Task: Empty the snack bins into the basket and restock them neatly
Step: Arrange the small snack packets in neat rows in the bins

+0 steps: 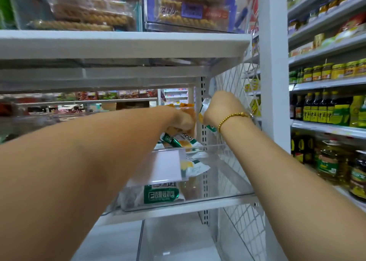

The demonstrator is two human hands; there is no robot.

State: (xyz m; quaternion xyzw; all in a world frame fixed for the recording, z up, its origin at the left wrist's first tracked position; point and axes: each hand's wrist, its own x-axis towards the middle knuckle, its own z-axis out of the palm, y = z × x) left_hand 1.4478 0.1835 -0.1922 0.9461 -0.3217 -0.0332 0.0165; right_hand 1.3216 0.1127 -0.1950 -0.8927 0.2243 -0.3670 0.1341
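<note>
L hand [183,120], R hand [221,108], prob. gripping pkts [205,106]

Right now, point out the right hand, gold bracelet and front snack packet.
right hand [222,107]: head view, its back.
gold bracelet [231,118]: head view, beads on wrist.
front snack packet [161,195]: head view, green label.

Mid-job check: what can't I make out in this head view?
Head view:
Basket: outside the frame.
Left hand: grip motion-blurred, fingers hidden among packets.
Held packet in right hand: mostly covered by the fist.
Clear bin: rear contents blocked by left forearm.
</note>
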